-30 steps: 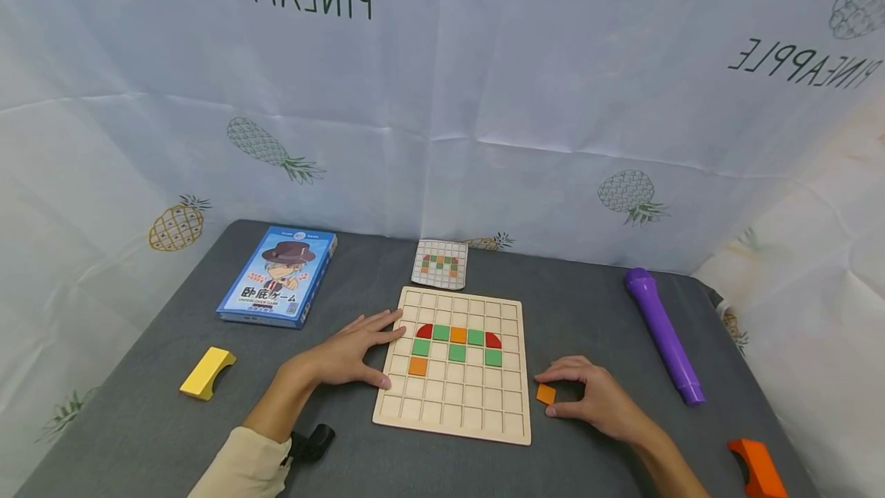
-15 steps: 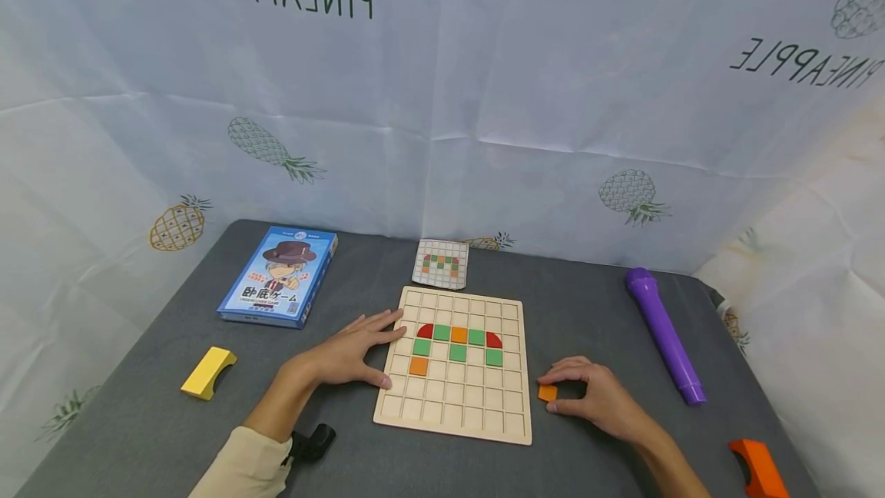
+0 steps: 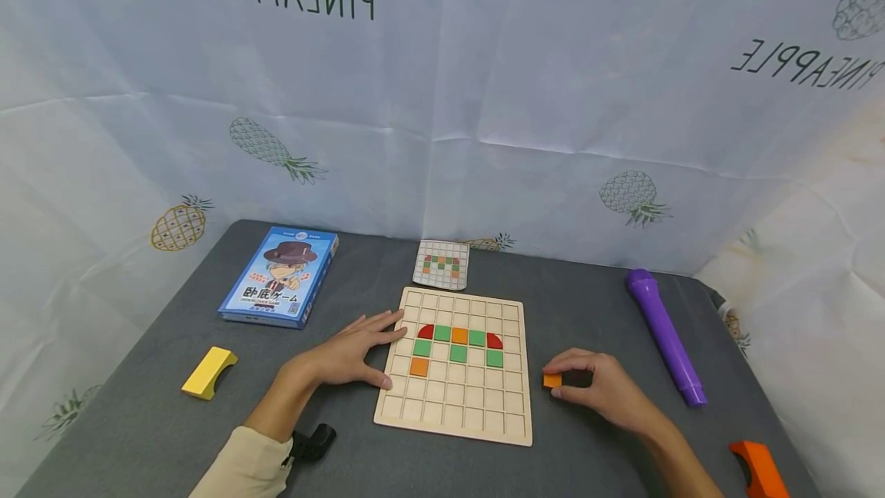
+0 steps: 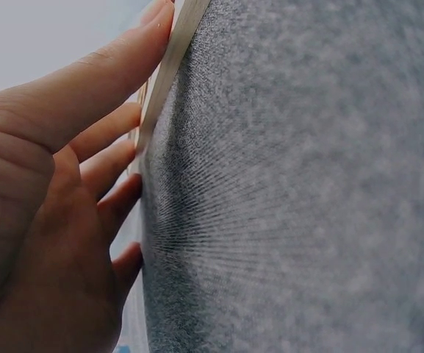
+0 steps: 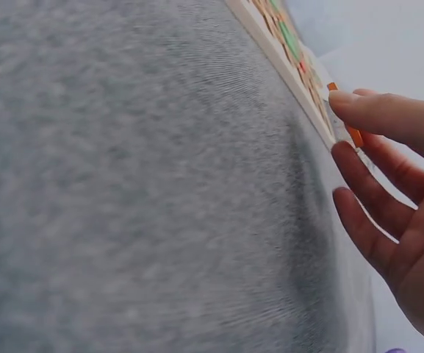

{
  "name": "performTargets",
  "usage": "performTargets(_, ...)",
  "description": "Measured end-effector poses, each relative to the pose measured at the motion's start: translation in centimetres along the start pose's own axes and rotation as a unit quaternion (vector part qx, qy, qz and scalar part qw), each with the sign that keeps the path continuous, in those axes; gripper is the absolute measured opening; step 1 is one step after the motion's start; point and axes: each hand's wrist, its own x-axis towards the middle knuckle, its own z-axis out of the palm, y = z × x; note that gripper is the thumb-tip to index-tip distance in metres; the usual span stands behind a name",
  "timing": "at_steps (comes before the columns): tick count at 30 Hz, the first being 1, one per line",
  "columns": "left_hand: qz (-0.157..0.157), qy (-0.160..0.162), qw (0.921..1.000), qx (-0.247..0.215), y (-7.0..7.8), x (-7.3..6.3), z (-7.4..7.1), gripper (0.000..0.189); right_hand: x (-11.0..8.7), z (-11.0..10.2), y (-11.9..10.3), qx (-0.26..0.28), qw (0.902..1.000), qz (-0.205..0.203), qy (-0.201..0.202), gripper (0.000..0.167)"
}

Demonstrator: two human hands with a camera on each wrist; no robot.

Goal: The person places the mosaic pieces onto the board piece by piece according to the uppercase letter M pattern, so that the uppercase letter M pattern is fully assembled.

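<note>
A pale wooden grid board (image 3: 452, 412) lies on the dark table, its upper rows holding two red rounded tiles, several green square tiles and two orange square tiles (image 3: 419, 366). My left hand (image 3: 349, 353) rests along the board's left edge with fingers spread and thumb touching the rim. Just right of the board, my right hand (image 3: 598, 384) pinches a loose orange tile (image 3: 552, 380) between thumb and fingertips. In the right wrist view that tile (image 5: 355, 137) shows edge-on, partly hidden by the thumb.
A small pattern card (image 3: 441, 266) stands behind the board. Around it lie a blue game box (image 3: 280, 277), a yellow arch block (image 3: 207, 373), a purple microphone-shaped stick (image 3: 665, 336) and an orange arch block (image 3: 759, 469). A printed curtain (image 3: 525, 98) hangs at the back.
My right hand has moved slightly away from me and to the right, and the pinched orange tile has turned so that less of its face shows. My left hand has stayed put.
</note>
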Motion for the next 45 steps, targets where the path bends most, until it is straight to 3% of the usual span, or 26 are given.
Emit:
performTargets(24, -0.001, 0.006, 1.0, -0.006, 0.1, -0.1, 0.0, 0.091, 2.4, 1.6, -1.9, 0.076, 0.9969, 0.011, -0.015, 0.02)
performTargets(45, -0.005, 0.0, 1.0, 0.0, 0.2, 0.0, -0.1, 0.09, 3.7, 4.5, -3.1, 0.068, 0.9966, 0.014, -0.044, 0.022)
